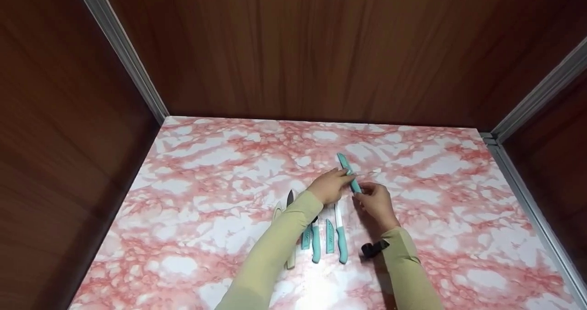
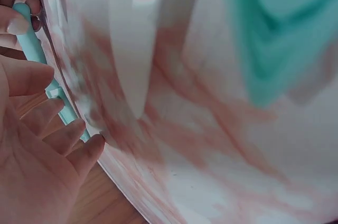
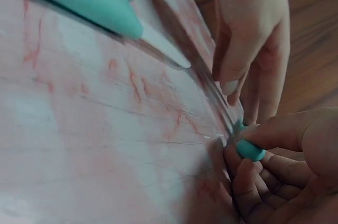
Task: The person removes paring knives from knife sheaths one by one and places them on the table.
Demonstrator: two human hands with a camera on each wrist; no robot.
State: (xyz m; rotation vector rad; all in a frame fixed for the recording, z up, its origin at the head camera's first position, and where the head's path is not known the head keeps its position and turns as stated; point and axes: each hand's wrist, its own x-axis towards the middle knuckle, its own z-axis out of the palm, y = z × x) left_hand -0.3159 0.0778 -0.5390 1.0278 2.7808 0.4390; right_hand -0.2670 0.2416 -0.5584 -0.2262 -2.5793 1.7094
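Observation:
A slim teal knife (image 1: pixel 344 161), apparently with its teal cover over the blade, points away over the middle of the table. My right hand (image 1: pixel 377 202) pinches its handle end (image 3: pixel 250 150) between thumb and fingers. My left hand (image 1: pixel 329 187) is at its middle, near the joint of handle and cover. Those left fingers (image 2: pixel 79 155) look fairly straight beside the knife in the left wrist view; whether they touch it is unclear. Just below the hands lie two teal-handled knives, one on the right (image 1: pixel 342 246) and one on the left (image 1: pixel 316 243), with pale blades.
Teal blade covers (image 1: pixel 329 236) lie beside those knives. Partly behind my left sleeve are a dark-bladed knife (image 1: pixel 290 197) and a pale beige item (image 1: pixel 277 211). The red-and-white marbled table (image 1: pixel 206 186) meets brown panel walls (image 1: pixel 298 48) at the back and sides.

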